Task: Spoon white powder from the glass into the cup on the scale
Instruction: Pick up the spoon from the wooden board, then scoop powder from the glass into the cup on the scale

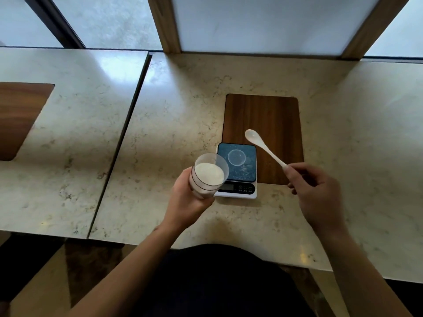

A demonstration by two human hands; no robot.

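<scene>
On a marble counter (pixel 183 106) by the window, the glass (pixel 209 175) of white powder (pixel 209 176) tilts in the closed left hand (pixel 186 197), touching the scale's (pixel 237 172) left edge. The cup (pixel 237 157) sits on the scale, seemingly empty. The right hand (pixel 317 191) pinches the spoon (pixel 265 148) handle; its bowl points up-left, beyond the cup, so it must swing left into the glass.

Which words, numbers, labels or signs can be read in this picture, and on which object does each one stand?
No text can be read here.
Scale: its dark display window shows no digits that can be made out.
Scale, beside the display: small button symbols, too small and blurred to read.
Glass, cup, spoon: no print visible.
</scene>
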